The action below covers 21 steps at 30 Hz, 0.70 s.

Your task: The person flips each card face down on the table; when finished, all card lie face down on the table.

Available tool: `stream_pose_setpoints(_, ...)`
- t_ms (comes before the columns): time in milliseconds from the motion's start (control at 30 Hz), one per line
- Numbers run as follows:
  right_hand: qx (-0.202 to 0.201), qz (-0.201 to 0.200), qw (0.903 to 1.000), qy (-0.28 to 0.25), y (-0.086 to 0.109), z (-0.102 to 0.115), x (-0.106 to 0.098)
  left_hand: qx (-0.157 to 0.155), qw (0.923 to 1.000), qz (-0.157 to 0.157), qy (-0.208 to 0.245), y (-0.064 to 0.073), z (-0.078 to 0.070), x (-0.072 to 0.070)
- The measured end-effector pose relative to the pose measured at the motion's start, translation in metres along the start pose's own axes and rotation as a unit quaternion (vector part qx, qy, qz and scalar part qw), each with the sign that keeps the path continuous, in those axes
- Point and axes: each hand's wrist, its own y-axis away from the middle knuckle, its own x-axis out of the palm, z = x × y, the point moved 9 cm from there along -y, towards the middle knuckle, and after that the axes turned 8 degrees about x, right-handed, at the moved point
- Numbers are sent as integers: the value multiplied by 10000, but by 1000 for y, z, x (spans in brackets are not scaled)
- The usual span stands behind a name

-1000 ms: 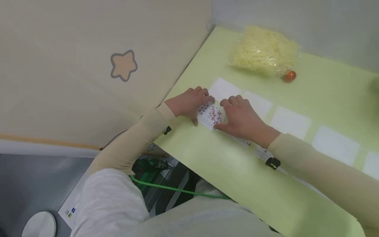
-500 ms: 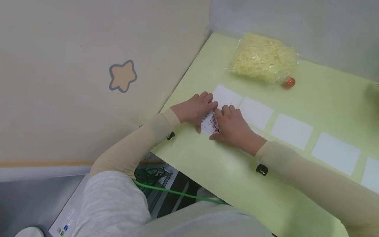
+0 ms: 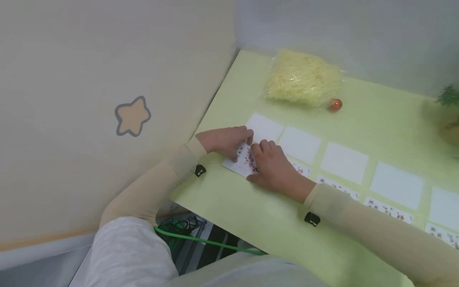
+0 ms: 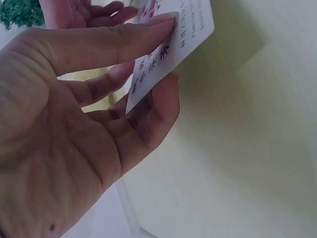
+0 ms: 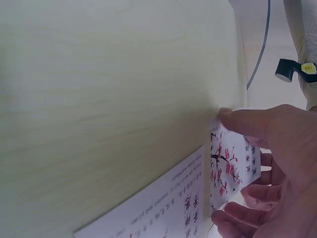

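Observation:
A white card (image 3: 240, 162) printed with pink blossom branches and dark characters lies between both hands near the left end of the table. My left hand (image 3: 227, 142) pinches its left part, thumb on the printed face and fingers beneath, as the left wrist view shows; there the card (image 4: 185, 42) stands tilted off the tabletop. My right hand (image 3: 274, 169) holds the opposite end, its thumb at the near edge and its curled fingers at the far edge. In the right wrist view the right thumb (image 5: 247, 121) lies by the card's corner, and a second printed card (image 5: 153, 203) lies close by.
Blank white cards (image 3: 299, 144) form a row on the pale green table (image 3: 247, 211), with printed cards (image 3: 388, 210) in a nearer row. Behind are a bag of yellow shredded filler (image 3: 305, 79), a shiny red ball (image 3: 335, 105) and a green plant (image 3: 448, 95). A wall (image 3: 172, 67) borders the left.
The head view has shifted, with the table appearing lower and further left. My hands have drawn closer together, and my left thumb has come onto the card's printed face.

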Motion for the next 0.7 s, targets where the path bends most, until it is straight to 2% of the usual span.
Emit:
stream_pose_setpoints(167, -13, -183, 9998, 106, 3, 8, -3, 218, 9984, 133, 503, 2, -9, -10)
stream_pose_setpoints(300, 25, -374, 9989, 268, 5, 9, -6, 566, 9921, -47, 1115, 7, -23, -24)
stream_pose_setpoints(400, 220, -508, 9984, -151, 6, 7, -11, 873, 9781, -263, 1870, 16, -32, -37)
stream_pose_setpoints(467, 380, -579, 9953, -676, 8, 6, -14, 1096, 9636, -286, 2421, 24, -36, -43)
stream_pose_setpoints(533, 543, -616, 9885, -1266, 10, 4, -16, 1298, 9490, -183, 2867, 32, -36, -45)
stream_pose_setpoints(633, 652, -534, 9806, -1767, 11, 6, -15, 1609, 9373, 72, 3092, 41, -32, -39)
stream_pose_setpoints(700, 695, -427, 9779, -1924, 11, 8, -10, 1743, 9354, 179, 3071, 46, -26, -33)
